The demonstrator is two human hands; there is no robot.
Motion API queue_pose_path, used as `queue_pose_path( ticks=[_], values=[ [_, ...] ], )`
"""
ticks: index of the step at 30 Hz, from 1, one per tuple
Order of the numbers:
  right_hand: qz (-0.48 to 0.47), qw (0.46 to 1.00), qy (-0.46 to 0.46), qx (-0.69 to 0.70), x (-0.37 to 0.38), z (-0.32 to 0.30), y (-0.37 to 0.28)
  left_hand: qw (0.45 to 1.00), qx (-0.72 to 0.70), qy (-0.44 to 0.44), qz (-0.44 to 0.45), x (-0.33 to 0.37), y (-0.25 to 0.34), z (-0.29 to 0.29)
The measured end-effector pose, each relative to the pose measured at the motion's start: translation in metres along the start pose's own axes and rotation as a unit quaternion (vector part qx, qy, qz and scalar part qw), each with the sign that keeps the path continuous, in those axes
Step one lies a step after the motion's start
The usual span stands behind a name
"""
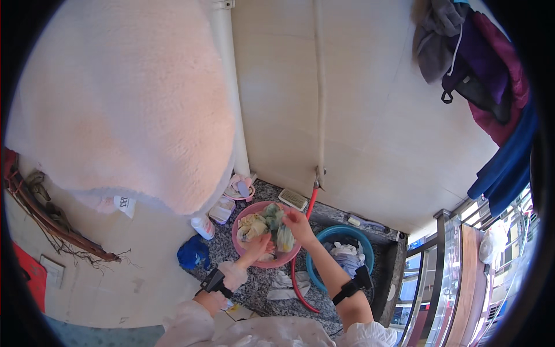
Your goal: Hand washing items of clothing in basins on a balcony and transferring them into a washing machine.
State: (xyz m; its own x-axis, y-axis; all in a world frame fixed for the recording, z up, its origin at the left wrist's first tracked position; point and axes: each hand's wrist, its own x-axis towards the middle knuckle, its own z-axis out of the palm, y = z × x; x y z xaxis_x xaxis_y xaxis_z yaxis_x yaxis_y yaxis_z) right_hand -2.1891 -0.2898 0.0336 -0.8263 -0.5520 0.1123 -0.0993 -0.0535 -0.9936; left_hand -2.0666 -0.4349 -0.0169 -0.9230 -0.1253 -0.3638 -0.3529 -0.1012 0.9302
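Note:
A pink basin (272,264) in front of me holds a heap of wet-looking cloth. My right hand (297,225) is closed on a greenish cloth (273,215), raised a little over the basin's right side; its pale, yellow-tinged part hangs lower down. From the near left, my left hand (258,248) reaches into the basin, its fingers closed against the cream-coloured cloth (251,224). Part of those fingers is hidden in the fabric. Both wrists carry black straps with small devices.
A blue basin (313,272) with pale laundry stands at the right. A red hose (296,283) runs between the basins. Left are a white bottle (203,226), a blue bag (193,253) and a soap box. A white scrub brush (364,221) lies behind; large fluffy fabric (133,104) hangs upper left.

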Motion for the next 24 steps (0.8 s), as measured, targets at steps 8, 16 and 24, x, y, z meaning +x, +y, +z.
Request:
queue_pose_path(
  ticks=[8, 16, 24],
  values=[
    [-0.032, 0.997, -0.032, 0.065, -0.032, 0.025, -0.060, 0.957, -0.287, -0.035, 0.000, 0.033, 0.064, -0.008],
    [0.082, 0.989, -0.121, -0.032, -0.078, 0.032, 0.026, 0.946, -0.313, -0.047, -0.070, 0.003, 0.032, -0.036],
    [-0.040, 0.962, 0.053, -0.265, -0.025, 0.011, 0.048, 0.969, -0.240, 0.018, -0.051, -0.018, 0.016, -0.059]
  ],
)
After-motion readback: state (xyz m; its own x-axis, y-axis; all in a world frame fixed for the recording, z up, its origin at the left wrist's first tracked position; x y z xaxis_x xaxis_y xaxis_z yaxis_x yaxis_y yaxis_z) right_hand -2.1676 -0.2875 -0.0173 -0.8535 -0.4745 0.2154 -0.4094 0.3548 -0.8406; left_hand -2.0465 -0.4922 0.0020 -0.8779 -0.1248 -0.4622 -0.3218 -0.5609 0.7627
